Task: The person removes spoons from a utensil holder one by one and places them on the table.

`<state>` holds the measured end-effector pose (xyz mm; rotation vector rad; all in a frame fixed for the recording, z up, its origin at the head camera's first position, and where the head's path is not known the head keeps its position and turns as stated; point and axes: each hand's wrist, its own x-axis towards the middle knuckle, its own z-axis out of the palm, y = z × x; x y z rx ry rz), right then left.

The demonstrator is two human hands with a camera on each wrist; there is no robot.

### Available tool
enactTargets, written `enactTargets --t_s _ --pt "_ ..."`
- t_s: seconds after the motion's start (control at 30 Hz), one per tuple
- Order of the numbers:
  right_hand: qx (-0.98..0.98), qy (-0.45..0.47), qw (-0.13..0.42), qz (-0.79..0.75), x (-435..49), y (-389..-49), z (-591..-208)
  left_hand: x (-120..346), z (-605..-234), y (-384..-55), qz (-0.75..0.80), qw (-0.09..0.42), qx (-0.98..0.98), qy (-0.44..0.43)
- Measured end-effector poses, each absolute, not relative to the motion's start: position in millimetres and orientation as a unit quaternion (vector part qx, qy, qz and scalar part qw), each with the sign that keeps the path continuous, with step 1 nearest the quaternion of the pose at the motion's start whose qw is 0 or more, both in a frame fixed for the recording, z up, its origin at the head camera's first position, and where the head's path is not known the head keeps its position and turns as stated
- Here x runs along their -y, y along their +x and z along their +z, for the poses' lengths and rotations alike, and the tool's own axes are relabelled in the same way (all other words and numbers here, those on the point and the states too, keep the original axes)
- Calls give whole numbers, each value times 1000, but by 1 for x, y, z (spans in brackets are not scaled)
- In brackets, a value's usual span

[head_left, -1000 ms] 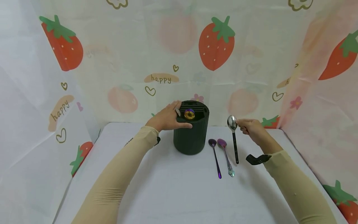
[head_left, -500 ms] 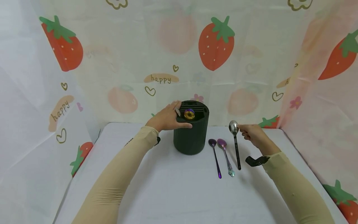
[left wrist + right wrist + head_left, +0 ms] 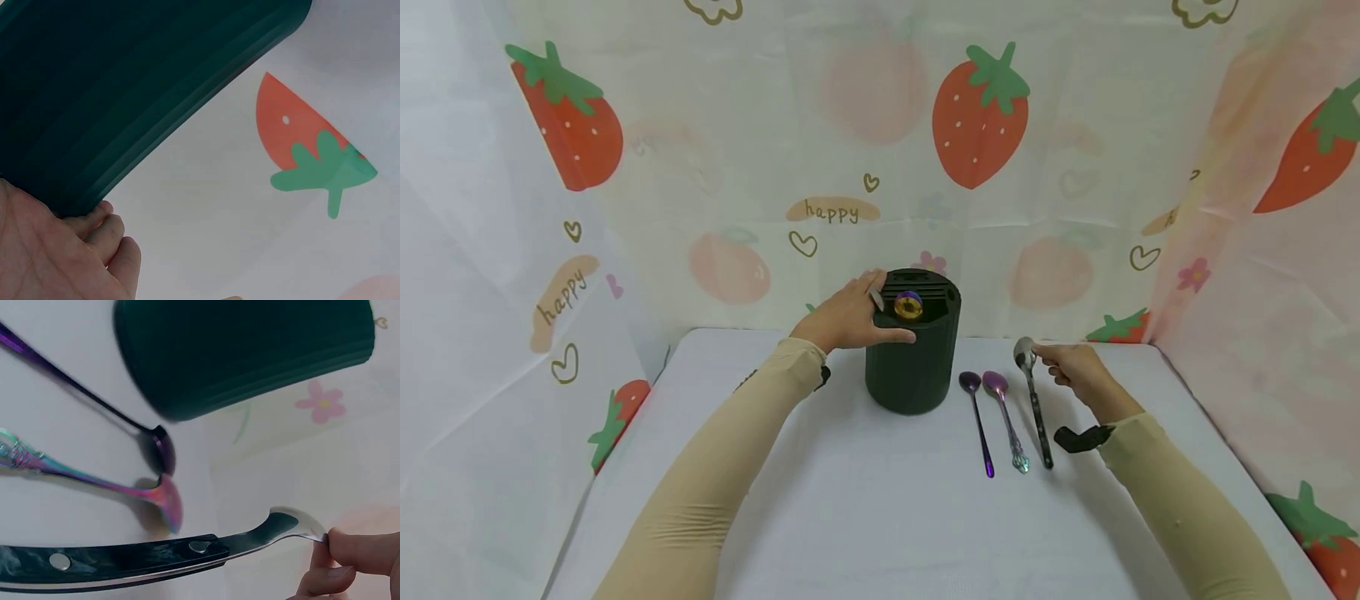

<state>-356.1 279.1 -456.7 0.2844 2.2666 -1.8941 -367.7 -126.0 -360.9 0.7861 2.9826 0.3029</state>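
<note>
In the head view my left hand (image 3: pixel 853 315) grips the upper left side of a dark green ribbed utensil holder (image 3: pixel 908 375). Its thumb lies across the front and its fingers reach round the far side. My right hand (image 3: pixel 1081 375) pinches the bowl rim of a silver spoon (image 3: pixel 1025 354) with a black riveted handle. The bowl is raised, and the handle slopes down toward the table. To its left lie a dark purple spoon (image 3: pixel 977 425) and a pink-purple spoon (image 3: pixel 1006 417) with an ornate, iridescent handle. A gold and purple round end (image 3: pixel 908 306) shows in the holder's opening.
A white cloth-covered table (image 3: pixel 887 517) carries everything. Behind it hangs a strawberry-print backdrop (image 3: pixel 737 167), close to the holder. A small silvery piece (image 3: pixel 877 300) shows at the holder's rim by my left fingers; its kind is unclear.
My right hand has moved down and slightly toward me, lowering the black-handled spoon beside the other two. Its handle end has shifted nearer and to the right. The left hand and holder have stayed still.
</note>
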Motion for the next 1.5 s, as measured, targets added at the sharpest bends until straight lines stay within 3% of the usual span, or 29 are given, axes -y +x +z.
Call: enactTargets --t_s 0.43,1.5 --pt "-694 136 128 -696 -278 -358 -474 126 -360 -370 95 25 -963 252" --pt "-788 204 95 -573 -271 -368 -511 126 -363 -370 92 23 -962 255"
